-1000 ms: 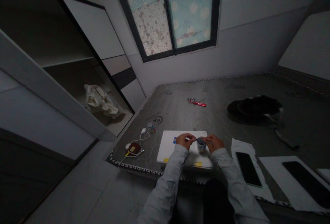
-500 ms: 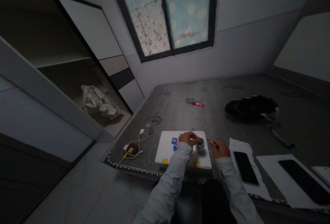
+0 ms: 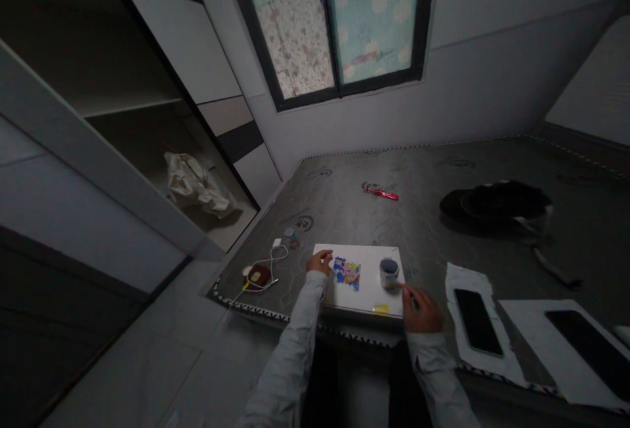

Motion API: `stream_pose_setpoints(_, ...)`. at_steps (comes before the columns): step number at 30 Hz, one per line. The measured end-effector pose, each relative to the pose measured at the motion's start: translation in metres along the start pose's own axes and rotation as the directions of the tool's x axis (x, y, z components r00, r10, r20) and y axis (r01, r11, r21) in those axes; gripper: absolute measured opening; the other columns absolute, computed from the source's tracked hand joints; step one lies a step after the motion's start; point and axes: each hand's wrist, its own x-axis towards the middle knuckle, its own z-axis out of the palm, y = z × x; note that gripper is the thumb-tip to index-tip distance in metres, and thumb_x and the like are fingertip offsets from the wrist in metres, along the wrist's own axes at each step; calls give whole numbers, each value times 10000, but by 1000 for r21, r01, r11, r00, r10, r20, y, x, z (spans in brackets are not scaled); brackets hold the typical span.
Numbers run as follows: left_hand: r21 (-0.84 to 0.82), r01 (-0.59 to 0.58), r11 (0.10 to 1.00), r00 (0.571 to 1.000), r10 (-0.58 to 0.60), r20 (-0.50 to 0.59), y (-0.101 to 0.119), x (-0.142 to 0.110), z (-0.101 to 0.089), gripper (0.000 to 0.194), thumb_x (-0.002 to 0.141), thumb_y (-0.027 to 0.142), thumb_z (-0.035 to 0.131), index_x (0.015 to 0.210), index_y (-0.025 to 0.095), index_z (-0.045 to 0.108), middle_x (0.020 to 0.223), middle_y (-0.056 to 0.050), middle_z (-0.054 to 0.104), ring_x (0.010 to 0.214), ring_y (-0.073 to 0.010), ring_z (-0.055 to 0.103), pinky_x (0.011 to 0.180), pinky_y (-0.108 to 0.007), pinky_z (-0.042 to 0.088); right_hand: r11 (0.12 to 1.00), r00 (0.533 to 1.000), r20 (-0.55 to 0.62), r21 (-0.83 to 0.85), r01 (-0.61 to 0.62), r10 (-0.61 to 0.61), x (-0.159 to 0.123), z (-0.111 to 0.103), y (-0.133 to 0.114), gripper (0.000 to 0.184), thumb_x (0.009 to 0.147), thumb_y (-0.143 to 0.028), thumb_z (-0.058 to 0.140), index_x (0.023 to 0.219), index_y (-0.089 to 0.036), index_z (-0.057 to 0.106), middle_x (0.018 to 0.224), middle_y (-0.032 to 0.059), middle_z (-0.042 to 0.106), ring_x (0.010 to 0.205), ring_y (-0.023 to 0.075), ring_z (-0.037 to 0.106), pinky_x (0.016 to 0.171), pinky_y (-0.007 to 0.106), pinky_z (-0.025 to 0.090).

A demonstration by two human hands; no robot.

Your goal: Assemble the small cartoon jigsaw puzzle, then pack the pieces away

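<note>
The colourful patch (image 3: 348,273) lay on the white board (image 3: 369,277), left of the jar (image 3: 388,275). The left hand (image 3: 319,262), its grip impossible to tell, blocked the board's left edge; the right hand (image 3: 420,308) reached toward the jar's foot, its grip equally unclear. A phone (image 3: 477,321), dark cap (image 3: 495,208) and red object (image 3: 381,192) lay beyond.
</note>
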Motion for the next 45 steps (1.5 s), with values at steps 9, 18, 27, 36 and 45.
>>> stream_pose_setpoints(9,322,-344,882,889,196,413,-37,47,3,423,702,162,787,1118,210,737,1183,-80,659,920,-165,679,889,-272,531,955,777,623,-164,246,-93,-30,121,-41,504,947,-281,407,1431,-214,531,1499,89,487,1327,237,490,1031,387,405)
stream_pose_setpoints(18,394,-289,873,897,103,430,-35,59,11,402,585,254,902,941,208,722,964,-17,709,826,-152,667,825,-251,519,923,687,725,-241,301,-34,-27,142,-24,556,966,-301,346,1522,-310,381,1602,-1,307,1454,184,317,1117,413,276)
stream_pose_setpoints(27,329,-260,908,895,99,435,-34,52,13,338,700,153,809,1024,210,732,928,-10,756,842,-126,688,833,-219,510,927,686,727,-233,294,-34,-30,146,-15,574,954,-307,389,1527,-328,361,1597,7,316,1455,201,316,1127,438,257)
stream_pose_setpoints(36,454,-160,876,918,-36,394,-31,55,16,288,634,208,840,911,199,762,938,-45,759,900,-199,694,837,-264,516,923,694,718,-231,309,-53,-31,142,-19,571,962,-297,355,1532,-319,353,1599,11,309,1451,196,327,1127,444,251)
stream_pose_setpoints(45,272,-51,961,951,-36,306,-42,49,17,180,720,225,775,895,183,764,815,-18,751,786,-134,683,767,-223,521,927,719,690,-214,307,-79,-31,139,-20,546,967,-307,332,1507,-285,412,1587,15,336,1439,190,346,1121,427,243)
